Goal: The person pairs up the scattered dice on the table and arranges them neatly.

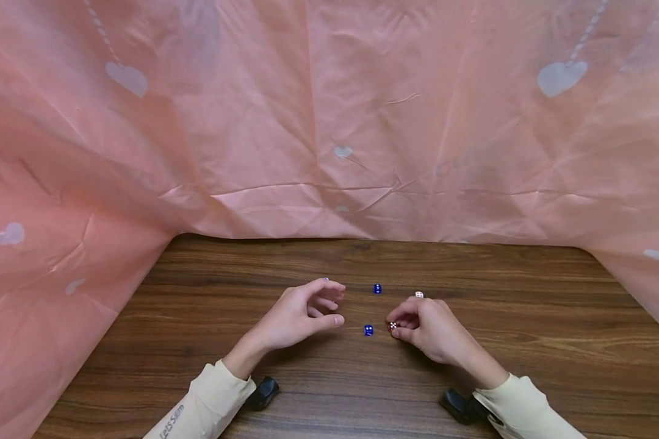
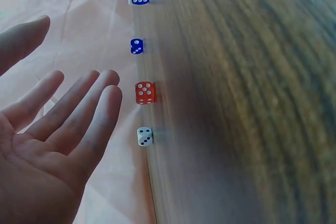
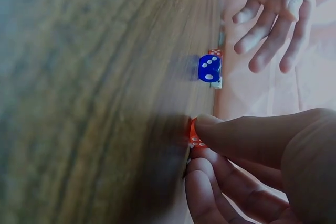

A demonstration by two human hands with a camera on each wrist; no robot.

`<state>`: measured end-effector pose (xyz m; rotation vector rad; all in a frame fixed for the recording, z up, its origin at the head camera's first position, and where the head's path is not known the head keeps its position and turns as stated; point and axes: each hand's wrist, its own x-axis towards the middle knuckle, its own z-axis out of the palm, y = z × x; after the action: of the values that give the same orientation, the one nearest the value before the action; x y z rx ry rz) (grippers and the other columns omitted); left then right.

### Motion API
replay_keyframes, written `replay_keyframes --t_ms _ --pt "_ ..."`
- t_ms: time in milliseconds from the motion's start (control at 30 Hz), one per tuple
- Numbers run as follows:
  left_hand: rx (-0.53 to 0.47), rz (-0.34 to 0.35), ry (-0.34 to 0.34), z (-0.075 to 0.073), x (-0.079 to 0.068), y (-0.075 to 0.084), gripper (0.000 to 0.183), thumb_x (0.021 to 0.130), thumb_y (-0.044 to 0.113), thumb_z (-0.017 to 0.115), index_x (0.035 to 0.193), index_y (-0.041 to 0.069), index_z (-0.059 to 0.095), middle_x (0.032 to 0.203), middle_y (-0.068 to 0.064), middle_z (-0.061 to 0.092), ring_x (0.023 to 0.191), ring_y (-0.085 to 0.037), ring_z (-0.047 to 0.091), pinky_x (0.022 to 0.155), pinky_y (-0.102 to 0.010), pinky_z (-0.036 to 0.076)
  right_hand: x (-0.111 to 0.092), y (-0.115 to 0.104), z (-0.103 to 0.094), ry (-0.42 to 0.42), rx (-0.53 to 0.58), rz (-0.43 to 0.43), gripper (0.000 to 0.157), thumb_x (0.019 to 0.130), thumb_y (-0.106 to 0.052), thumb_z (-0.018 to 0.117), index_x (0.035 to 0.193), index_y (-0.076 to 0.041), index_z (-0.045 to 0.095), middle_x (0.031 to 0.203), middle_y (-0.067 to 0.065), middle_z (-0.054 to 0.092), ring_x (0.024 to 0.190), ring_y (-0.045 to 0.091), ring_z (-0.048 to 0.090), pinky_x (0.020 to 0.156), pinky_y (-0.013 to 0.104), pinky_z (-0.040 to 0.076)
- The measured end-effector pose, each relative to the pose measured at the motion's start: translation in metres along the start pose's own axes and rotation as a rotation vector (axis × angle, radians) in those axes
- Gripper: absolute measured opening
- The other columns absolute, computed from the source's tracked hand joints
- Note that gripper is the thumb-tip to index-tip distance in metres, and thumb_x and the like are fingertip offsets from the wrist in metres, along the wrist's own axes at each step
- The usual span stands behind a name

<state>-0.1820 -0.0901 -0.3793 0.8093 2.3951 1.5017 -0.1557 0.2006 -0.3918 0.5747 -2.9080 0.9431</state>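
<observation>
My right hand (image 1: pixel 431 329) pinches a red die (image 1: pixel 392 326) between thumb and fingertips, low at the tabletop. Just left of it lies a blue die (image 1: pixel 368 330) with white dots; a second blue die (image 1: pixel 377 288) sits farther back. Beyond the right knuckles, a white die (image 1: pixel 419 294) partly shows. My left hand (image 1: pixel 302 317) holds nothing, its fingers apart and thumb extended toward the middle. Near those fingers, the left wrist view has another red die (image 2: pixel 145 93) and a white die (image 2: pixel 145 136) with dark dots, both mostly hidden by the hand in the head view.
The dice stand on a brown wood-grain table (image 1: pixel 329 390). A pink curtain (image 1: pixel 329 122) with pale hearts hangs along its back and both sides. Black devices are strapped at both wrists, beside the pale sleeves (image 1: pixel 208 396).
</observation>
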Motion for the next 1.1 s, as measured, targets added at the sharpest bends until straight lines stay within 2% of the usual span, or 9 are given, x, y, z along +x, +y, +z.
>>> replay_keyframes --t_ms 233,467,800,1100 --pt "0.005 -0.007 0.004 -0.003 -0.002 0.001 0.049 0.095 0.019 0.08 0.14 0.008 0.064 0.138 -0.016 0.071 0.121 -0.031 0.073 0.091 -0.022 0.058 -0.007 -0.002 -0.002 -0.029 0.009 -0.022 0.013 0.085 -0.012 0.087 0.095 -0.02 0.082 0.084 -0.014 0.071 0.075 -0.007 0.061 0.069 0.02 0.053" --pt "0.027 -0.004 0.021 -0.006 -0.004 -0.002 0.045 0.096 0.021 0.08 0.136 0.008 0.066 0.136 -0.015 0.072 0.119 -0.031 0.074 0.089 -0.023 0.058 -0.017 -0.006 0.001 -0.064 0.073 -0.048 0.014 0.085 -0.012 0.088 0.095 -0.019 0.082 0.084 -0.016 0.069 0.075 -0.009 0.062 0.069 0.019 0.054" --pt "0.045 0.003 0.041 -0.011 -0.007 -0.002 0.041 0.095 0.019 0.08 0.134 0.008 0.068 0.133 -0.014 0.074 0.119 -0.03 0.074 0.088 -0.023 0.058 -0.027 -0.012 0.003 -0.088 0.083 -0.095 0.014 0.085 -0.015 0.088 0.095 -0.021 0.082 0.083 -0.018 0.067 0.075 -0.01 0.061 0.068 0.019 0.054" --pt "0.057 0.01 0.03 -0.008 -0.001 -0.001 0.041 0.095 0.019 0.08 0.133 0.008 0.069 0.13 -0.012 0.075 0.118 -0.028 0.074 0.087 -0.023 0.059 -0.039 -0.013 0.004 -0.078 0.087 -0.102 0.015 0.083 -0.017 0.09 0.095 -0.023 0.082 0.085 -0.018 0.068 0.075 -0.01 0.059 0.067 0.018 0.052"
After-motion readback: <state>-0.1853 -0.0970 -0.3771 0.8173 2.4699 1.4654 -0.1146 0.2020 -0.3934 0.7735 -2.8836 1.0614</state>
